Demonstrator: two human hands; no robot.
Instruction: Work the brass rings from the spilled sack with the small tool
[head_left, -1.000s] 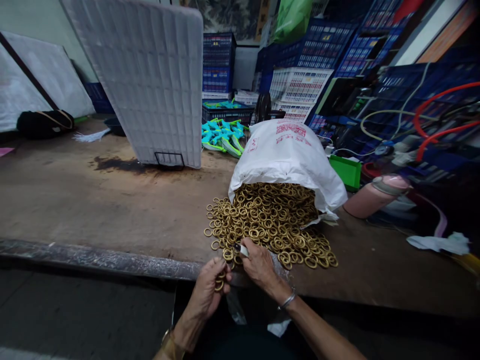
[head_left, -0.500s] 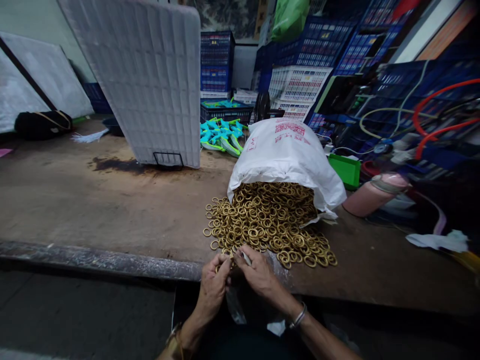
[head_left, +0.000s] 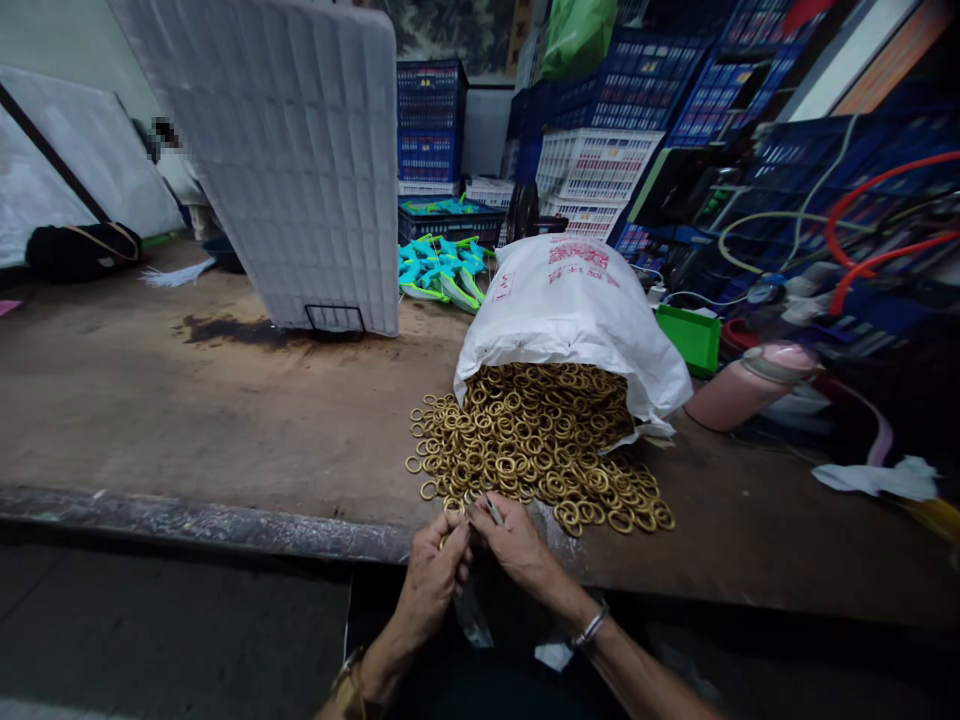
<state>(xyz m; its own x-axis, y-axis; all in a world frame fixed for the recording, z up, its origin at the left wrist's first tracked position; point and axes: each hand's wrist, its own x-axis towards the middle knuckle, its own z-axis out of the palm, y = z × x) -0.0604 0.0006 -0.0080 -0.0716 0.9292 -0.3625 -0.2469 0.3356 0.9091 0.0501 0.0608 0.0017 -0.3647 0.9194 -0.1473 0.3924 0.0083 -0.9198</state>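
A heap of gold-coloured metal rings (head_left: 536, 445) spills from the mouth of a white woven sack (head_left: 574, 310) lying on the brown table (head_left: 225, 420). At the near edge of the heap, my left hand (head_left: 433, 580) is curled closed with rings showing between its fingers. My right hand (head_left: 517, 545) touches it fingertip to fingertip, pinched on a small pale object (head_left: 493, 510) that I cannot make out. A clear plastic bag (head_left: 472, 615) hangs below the hands at the table edge.
A white quilted panel (head_left: 292, 160) stands upright at the back left. Turquoise plastic parts (head_left: 439, 268), a green box (head_left: 691, 340), a pink flask (head_left: 750, 385) and blue and white crates (head_left: 600, 130) sit behind the sack. Hoses and cables crowd the right. A person (head_left: 176, 165) stands far left.
My left hand has risen from below the table edge to meet my right hand at the heap's edge. A person has come into view at the far left.
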